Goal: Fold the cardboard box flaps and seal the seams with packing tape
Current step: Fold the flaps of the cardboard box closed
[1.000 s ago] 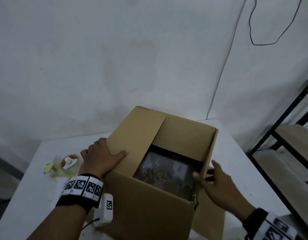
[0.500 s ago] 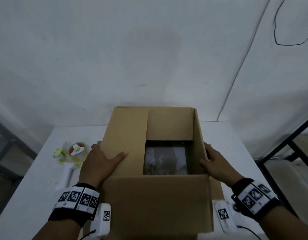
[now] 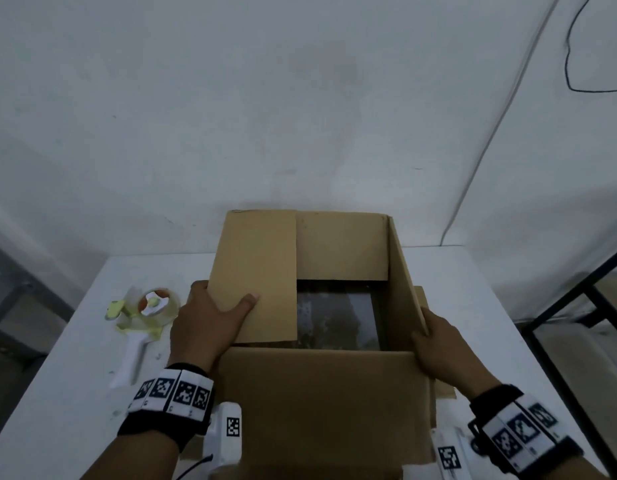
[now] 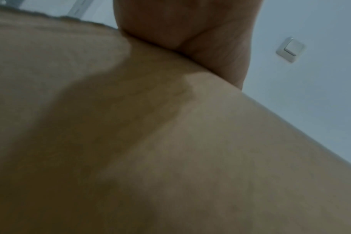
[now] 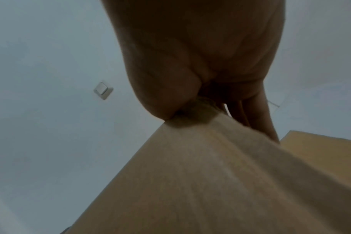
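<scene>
White wall fills the upper half of the head view, and below it a white table [image 3: 473, 278] carries the cardboard box [image 3: 320, 403] at lower centre of the frame, its top open. Inside, a dark mottled surface shows through the opening. The left flap [image 3: 256, 271] lies folded over the opening, and the left hand [image 3: 204, 329] grasps its near left corner, thumb on top and fingers tucked beneath the edge. The right flap [image 3: 405, 271] stands nearly upright, and the right hand [image 3: 440, 349] grips its near lower end; in the right wrist view the thumb and fingers [image 5: 258, 117] pinch the cardboard edge between them. The far flap stands upright against the wall side. At left of the box, apart from it, a tape dispenser [image 3: 144, 323] with a white handle lies on the table. A dark metal shelf frame [image 3: 584, 306] stands at the right edge of the frame, and a thin black cable [image 3: 570, 64] hangs on the wall at upper right.
</scene>
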